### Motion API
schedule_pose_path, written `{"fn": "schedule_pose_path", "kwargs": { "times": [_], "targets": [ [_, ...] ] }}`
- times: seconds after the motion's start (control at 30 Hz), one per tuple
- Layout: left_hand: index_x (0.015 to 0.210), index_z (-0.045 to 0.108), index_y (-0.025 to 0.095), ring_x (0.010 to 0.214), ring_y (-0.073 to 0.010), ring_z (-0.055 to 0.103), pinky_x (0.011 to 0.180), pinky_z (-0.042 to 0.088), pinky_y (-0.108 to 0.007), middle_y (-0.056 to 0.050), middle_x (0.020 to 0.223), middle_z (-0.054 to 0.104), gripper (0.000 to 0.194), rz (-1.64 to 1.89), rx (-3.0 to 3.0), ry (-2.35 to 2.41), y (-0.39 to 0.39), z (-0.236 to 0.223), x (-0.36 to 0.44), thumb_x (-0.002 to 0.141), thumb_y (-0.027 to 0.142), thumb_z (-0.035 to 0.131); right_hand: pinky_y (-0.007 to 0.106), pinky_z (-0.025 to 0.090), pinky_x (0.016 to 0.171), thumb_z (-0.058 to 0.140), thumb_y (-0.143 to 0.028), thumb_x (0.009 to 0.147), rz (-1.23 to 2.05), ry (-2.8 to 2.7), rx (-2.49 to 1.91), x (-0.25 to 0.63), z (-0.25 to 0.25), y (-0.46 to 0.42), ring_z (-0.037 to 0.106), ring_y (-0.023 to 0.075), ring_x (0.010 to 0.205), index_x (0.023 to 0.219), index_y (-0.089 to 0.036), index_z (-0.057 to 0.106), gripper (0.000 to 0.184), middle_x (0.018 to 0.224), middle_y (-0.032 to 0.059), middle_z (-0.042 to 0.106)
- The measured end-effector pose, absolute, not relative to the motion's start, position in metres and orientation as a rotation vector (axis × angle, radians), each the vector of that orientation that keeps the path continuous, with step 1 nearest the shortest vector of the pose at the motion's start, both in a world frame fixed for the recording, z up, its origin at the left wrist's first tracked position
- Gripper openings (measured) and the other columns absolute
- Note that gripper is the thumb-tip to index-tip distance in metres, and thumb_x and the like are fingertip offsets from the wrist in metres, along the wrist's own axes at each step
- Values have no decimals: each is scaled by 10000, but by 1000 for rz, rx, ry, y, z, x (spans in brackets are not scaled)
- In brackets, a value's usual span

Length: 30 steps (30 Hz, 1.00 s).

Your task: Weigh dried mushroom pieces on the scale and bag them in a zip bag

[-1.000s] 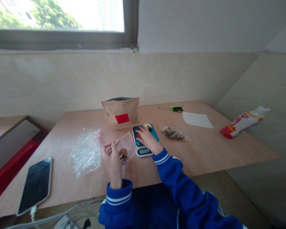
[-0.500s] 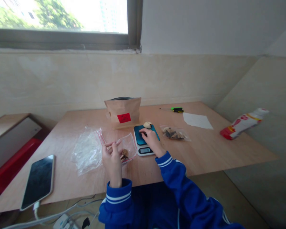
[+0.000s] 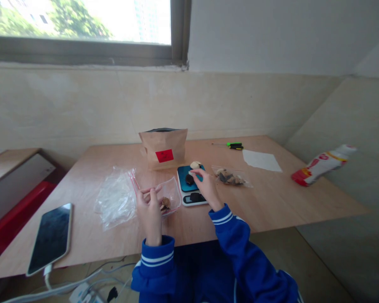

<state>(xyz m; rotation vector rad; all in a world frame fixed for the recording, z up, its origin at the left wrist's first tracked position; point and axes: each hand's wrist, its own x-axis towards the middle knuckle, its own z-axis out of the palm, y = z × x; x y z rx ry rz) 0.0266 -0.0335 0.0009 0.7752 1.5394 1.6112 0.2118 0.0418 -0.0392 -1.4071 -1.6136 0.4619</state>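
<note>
My left hand (image 3: 149,210) pinches the edge of a clear zip bag (image 3: 173,189), which has a wrinkled brown dried piece (image 3: 165,204) inside. Over the blue-topped kitchen scale (image 3: 182,172), my right hand (image 3: 206,185) has its thumb and forefinger closed together; a small pale bit shows at the tips, too small to name. Just below those fingertips is a dark piece (image 3: 189,179) at the scale's platform. A second dark piece (image 3: 196,197) covers part of the scale's display. At the platform's back edge lies a cream-coloured dried slice (image 3: 195,165).
Clear plastic bags (image 3: 115,198) lie to the left, near a charging phone (image 3: 50,235). Behind stands a brown paper pouch (image 3: 148,147). To the right are a filled zip bag (image 3: 230,176), screwdrivers (image 3: 235,145), white paper (image 3: 262,160) and a tilted bottle (image 3: 322,165).
My right hand has shifted slightly right and up off the platform. Two dark pieces now show at the scale, one across the display. My left hand keeps its hold on the bag.
</note>
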Motion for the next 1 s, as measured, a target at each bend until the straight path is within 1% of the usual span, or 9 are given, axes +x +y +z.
{"fn": "schedule_pose_path", "kwargs": {
  "times": [0.13,0.23,0.33,0.5,0.6,0.7,0.77,0.87,1.0],
  "targets": [
    [864,471,214,662,-182,714,560,557,-281,-106,1018,737,177,1574,782,1537,-34,1,28,843,367,558,400,471,984,571,-215,871,372,-1812,-1321,213,-41,36,611,240,1109,1055,-179,677,216,1142,110,686],
    [871,475,212,655,-164,710,606,563,-281,-105,1024,737,181,1567,798,1536,-34,2,30,849,374,553,450,431,1017,660,-240,825,306,-1973,-1412,210,-45,36,542,280,1179,1155,-163,644,340,1241,148,626],
    [876,472,214,624,-153,700,596,558,-274,-105,1023,738,176,1557,794,1536,-35,3,31,849,369,552,464,442,967,659,-225,829,276,-2063,-1525,206,-45,38,550,293,1117,1120,-164,662,297,1157,139,649],
    [874,477,213,670,-169,713,590,563,-278,-109,1031,737,173,1561,791,1543,-34,-1,30,851,368,550,405,455,949,635,-213,846,378,-1828,-1418,200,-21,30,598,239,1050,996,-194,685,159,1058,88,688],
    [884,489,206,713,-177,720,625,574,-292,-118,1030,734,179,1563,784,1553,-32,-4,31,850,370,555,364,442,988,627,-288,871,524,-1779,-1163,195,7,17,599,203,1097,1071,-224,666,213,1139,65,676],
    [884,486,201,772,-197,729,625,581,-299,-129,1037,730,174,1597,755,1532,-32,-3,32,849,358,554,371,376,1063,616,-335,888,567,-1908,-1049,193,30,7,530,200,1215,1126,-257,659,254,1257,54,619],
    [875,476,203,776,-211,734,596,580,-297,-129,1036,730,169,1601,720,1529,-32,-1,30,843,346,560,356,413,1015,572,-309,917,553,-1925,-1100,197,34,4,550,194,1163,1101,-245,665,215,1192,61,627],
    [874,473,207,684,-199,729,563,575,-300,-121,1051,730,182,1576,694,1556,-33,-2,25,831,353,573,342,475,882,579,-248,907,513,-2014,-1286,213,18,-1,598,199,979,973,-206,686,133,976,62,622],
    [880,486,206,705,-194,730,635,591,-330,-117,1043,731,184,1601,709,1551,-32,-5,21,830,359,576,370,471,856,636,-229,866,394,-2207,-1494,231,-17,-15,581,229,940,940,-190,684,97,934,73,593]
  ]
}}
